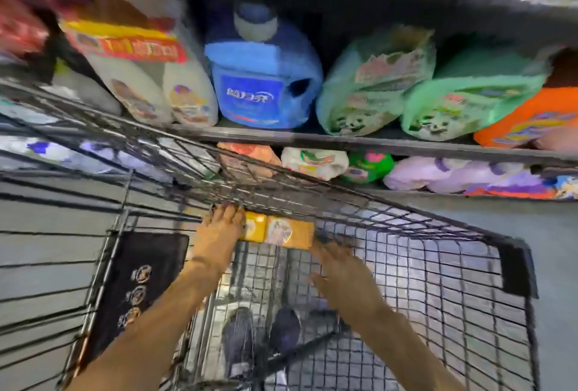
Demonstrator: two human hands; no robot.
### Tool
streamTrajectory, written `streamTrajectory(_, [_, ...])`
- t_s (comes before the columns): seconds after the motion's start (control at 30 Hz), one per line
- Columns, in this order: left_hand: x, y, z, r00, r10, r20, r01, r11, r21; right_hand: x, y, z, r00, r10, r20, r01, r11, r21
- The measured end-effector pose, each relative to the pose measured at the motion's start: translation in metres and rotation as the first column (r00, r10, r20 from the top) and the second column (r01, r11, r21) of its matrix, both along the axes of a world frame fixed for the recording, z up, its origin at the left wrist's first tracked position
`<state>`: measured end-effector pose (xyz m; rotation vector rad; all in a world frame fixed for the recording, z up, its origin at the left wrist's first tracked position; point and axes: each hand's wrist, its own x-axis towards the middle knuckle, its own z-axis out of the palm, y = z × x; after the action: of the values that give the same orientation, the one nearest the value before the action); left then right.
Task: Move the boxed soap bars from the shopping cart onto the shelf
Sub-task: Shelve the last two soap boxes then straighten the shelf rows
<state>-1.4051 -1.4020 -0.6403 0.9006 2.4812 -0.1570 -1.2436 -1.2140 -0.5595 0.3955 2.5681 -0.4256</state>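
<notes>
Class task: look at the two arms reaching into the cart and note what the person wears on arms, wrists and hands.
Both forearms are bare, with no sleeves in view. The left hand has a thin band or bracelet at its wrist. The right hand shows no glove; blur hides any rings.

Right hand (341, 268) motion-blurred, grip unclear.

— Far above the left hand (223, 228)?
— Blue jug (262, 78), upright, pale cap. Just left of it, two white bags (140, 78) with a yellow-red label.
— And above the right hand (341, 268)?
— Two green bags (375, 84) side by side, orange pack (531, 121) further right. Lower down, purple packs (453, 173).
— Below both hands?
— Dark shoes (266, 337), blurred. Left of the left hand, black panel (137, 284) with three gold emblems.
</notes>
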Motion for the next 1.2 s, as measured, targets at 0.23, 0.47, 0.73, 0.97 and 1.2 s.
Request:
streamTrajectory(0.23, [0.005,-0.012,0.013,1.0,-0.022,-0.013,0.021,0.999,-0.038,0.002,-0.004,0.006,0.995,-0.034,-0.089,0.029,0.998,-0.064])
streamTrajectory(0.47, [0.014,-0.027,0.02,0.996,-0.083,0.026,0.084,0.994,-0.076,-0.043,-0.024,-0.04,0.998,-0.033,-0.056,0.036,0.998,0.057])
streamTrajectory(0.73, [0.024,-0.033,0.013,0.992,-0.099,0.076,0.107,0.987,-0.118,-0.04,-0.034,-0.066,0.998,-0.053,-0.025,0.056,0.986,0.159])
streamTrajectory(0.97, [0.026,-0.031,0.016,0.996,-0.071,0.058,0.076,0.992,-0.102,-0.034,-0.036,-0.064,0.993,-0.12,-0.011,0.12,0.992,0.045])
streamTrajectory(1.2, [0.042,-0.037,0.042,0.999,0.046,0.007,-0.046,0.998,0.044,-0.027,-0.032,-0.042,0.986,-0.158,0.05,0.162,0.983,-0.089])
